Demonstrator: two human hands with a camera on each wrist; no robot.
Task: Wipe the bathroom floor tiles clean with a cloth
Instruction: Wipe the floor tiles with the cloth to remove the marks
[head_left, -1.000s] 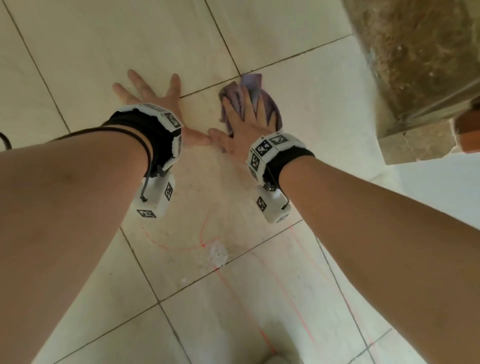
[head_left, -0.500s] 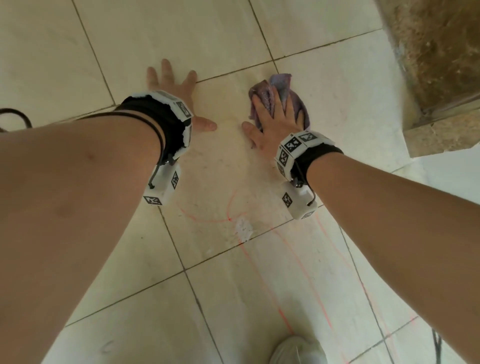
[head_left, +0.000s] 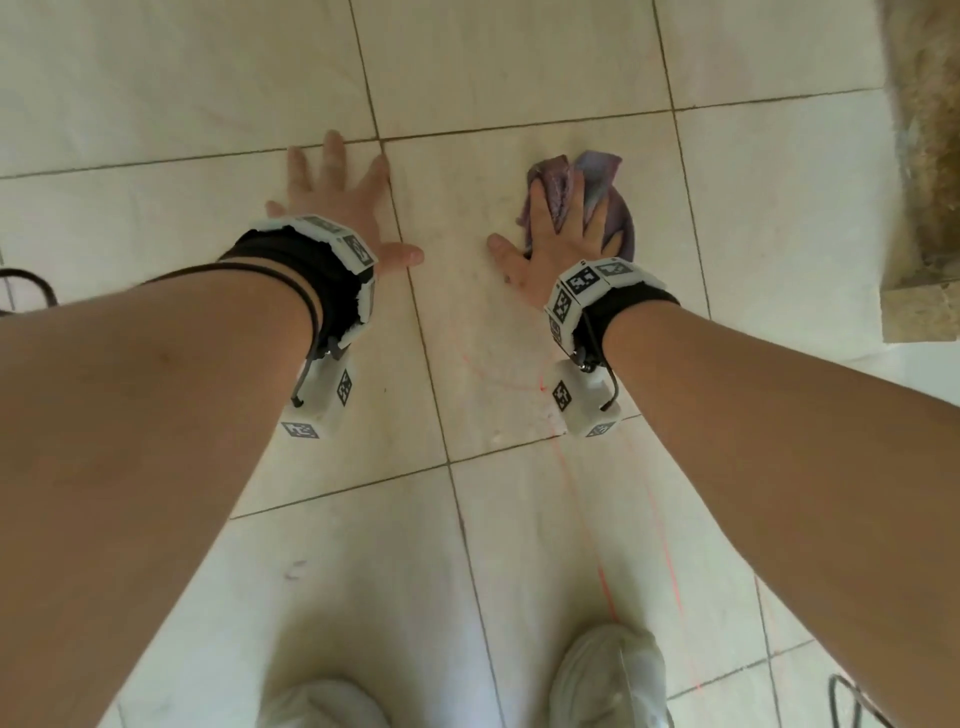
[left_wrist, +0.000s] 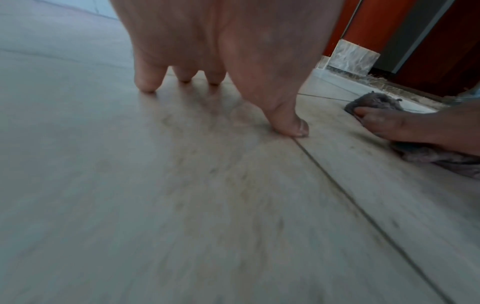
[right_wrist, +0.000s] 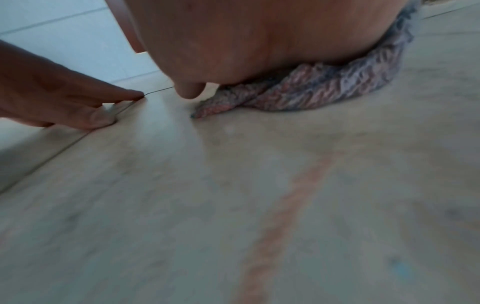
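**Floor Wiping Only Partly Done**

On the pale, square bathroom floor tiles (head_left: 519, 78), a person was bent low with both hands down. The right hand (head_left: 563, 244) lay flat with its fingers spread, pressing on a crumpled purple knitted cloth (head_left: 621, 218). It was pushing the cloth down, not squeezing it. The cloth sat on the tile near a rough brown stone step (head_left: 930, 156), but not touching it.

The left hand (head_left: 337, 208) was flat too, fingers straight, holding nothing. It rested on the bare floor, well apart from the cloth, with its thumb near a dark grout line (head_left: 415, 301).

I thought the job had a good way to go. Thin red lines (head_left: 605, 582) ran across the tiles near the two pale shoes (head_left: 613, 675), and a small white chalky mark (head_left: 550, 415) sat close to the right wrist. Grey smudges showed on the floor in the left wrist view. I could not tell which tiles were already clean.
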